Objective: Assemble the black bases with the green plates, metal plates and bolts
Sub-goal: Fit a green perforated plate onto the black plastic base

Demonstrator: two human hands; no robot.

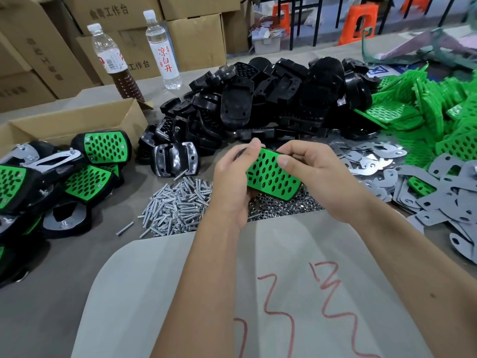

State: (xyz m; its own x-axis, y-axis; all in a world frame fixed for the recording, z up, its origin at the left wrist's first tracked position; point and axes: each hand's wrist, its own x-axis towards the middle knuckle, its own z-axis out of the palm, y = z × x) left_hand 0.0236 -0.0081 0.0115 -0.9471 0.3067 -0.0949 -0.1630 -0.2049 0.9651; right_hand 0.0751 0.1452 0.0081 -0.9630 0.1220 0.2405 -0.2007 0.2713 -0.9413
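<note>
Bench (77,267) carried black bases pile (258,99). Both hands clamped one green plate (271,175) above bolts (178,205): left hand (232,182) far corner, right hand (312,174) top edge. Looked light, stiff; edge grip best.

Left hand (232,182) and right hand (315,174): bare, ungloved. Forearms bare to the near frame edge (no sleeves, rings or watch visible).

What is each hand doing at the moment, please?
Left hand: closed on the green plate.
Right hand: closed on the same green plate's upper edge.
</note>
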